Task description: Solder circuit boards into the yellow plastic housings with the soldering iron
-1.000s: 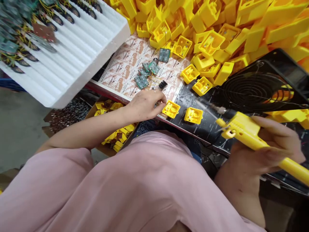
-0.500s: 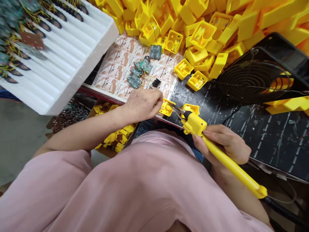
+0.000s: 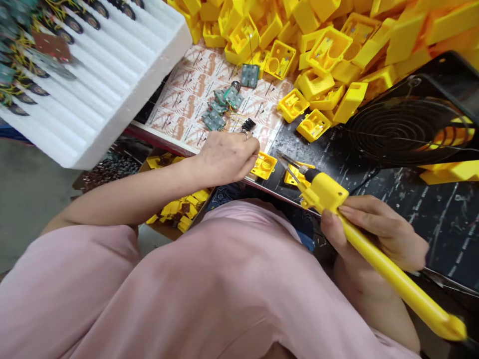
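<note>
My right hand is wrapped round a yellow soldering iron with a black collar, a metal tip and a thin metal tube alongside; its cord end points to the lower right. The tip hovers by a yellow plastic housing near the table edge. At the left edge of another small yellow housing, my left hand, with a ring on one finger, has its fingers closed. Whether it grips that housing or something small is hidden. Just beyond my left hand lie black connector-like pieces and green circuit boards with wires.
A white foam tray with wired boards and round black parts stands at the left. Yellow housings are heaped at the back. A black fan stands at the right. Below the table edge is a box of yellow pieces.
My right hand has drawn the soldering iron to the right, away from the housing at my left hand. My left hand stays beside that housing. The view has shifted slightly.
</note>
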`<action>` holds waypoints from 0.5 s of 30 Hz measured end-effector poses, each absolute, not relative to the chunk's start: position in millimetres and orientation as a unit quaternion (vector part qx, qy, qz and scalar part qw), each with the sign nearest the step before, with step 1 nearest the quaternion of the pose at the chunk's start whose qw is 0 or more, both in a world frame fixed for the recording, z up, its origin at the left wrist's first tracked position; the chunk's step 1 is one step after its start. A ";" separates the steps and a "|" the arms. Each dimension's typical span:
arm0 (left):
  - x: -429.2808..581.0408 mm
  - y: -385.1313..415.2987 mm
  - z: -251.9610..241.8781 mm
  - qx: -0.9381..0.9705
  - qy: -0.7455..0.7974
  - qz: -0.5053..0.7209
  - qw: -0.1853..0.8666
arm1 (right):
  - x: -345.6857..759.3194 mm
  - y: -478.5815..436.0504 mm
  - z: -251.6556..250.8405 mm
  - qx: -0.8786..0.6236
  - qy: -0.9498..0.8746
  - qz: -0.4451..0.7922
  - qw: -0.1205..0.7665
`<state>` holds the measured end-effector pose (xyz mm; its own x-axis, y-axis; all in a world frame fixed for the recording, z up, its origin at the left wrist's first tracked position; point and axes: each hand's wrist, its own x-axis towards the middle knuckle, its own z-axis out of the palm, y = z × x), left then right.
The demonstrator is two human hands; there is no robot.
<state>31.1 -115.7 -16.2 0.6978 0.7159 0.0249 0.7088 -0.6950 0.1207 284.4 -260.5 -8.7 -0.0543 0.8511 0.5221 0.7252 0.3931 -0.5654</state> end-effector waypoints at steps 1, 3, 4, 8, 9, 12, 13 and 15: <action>31.1 -115.4 -16.0 0.921 0.385 0.037 0.046 | 282.5 -262.1 -8.7 -0.556 -0.706 0.069 0.434; 30.2 -114.7 -14.9 0.924 0.378 0.041 0.033 | 277.4 -262.4 -8.6 -0.561 -0.678 0.051 0.472; 29.2 -114.5 -14.0 0.927 0.371 0.043 0.026 | 275.3 -261.8 -8.8 -0.559 -0.673 0.049 0.482; 22.0 -114.9 -9.8 0.950 0.302 0.076 0.002 | 275.5 -260.2 -13.5 -0.575 -0.649 0.040 0.497; 19.7 -115.3 -9.8 0.955 0.283 0.091 -0.002 | 276.9 -260.1 -15.8 -0.580 -0.642 0.043 0.500; 14.5 -116.7 -14.2 0.952 0.273 0.137 -0.005 | 280.7 -258.3 -23.8 -0.568 -0.646 0.044 0.508; 13.6 -116.7 -16.6 0.948 0.283 0.149 0.003 | 281.4 -256.8 -26.3 -0.551 -0.659 0.037 0.511; 13.3 -115.8 -21.2 0.936 0.308 0.165 0.036 | 282.4 -253.5 -30.0 -0.522 -0.686 0.025 0.506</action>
<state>13.3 -115.8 -21.2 0.7559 0.5883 0.2872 0.5648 -0.8079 0.1684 282.4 -253.5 -30.0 0.0567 0.7421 0.6679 0.6909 0.4538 -0.5628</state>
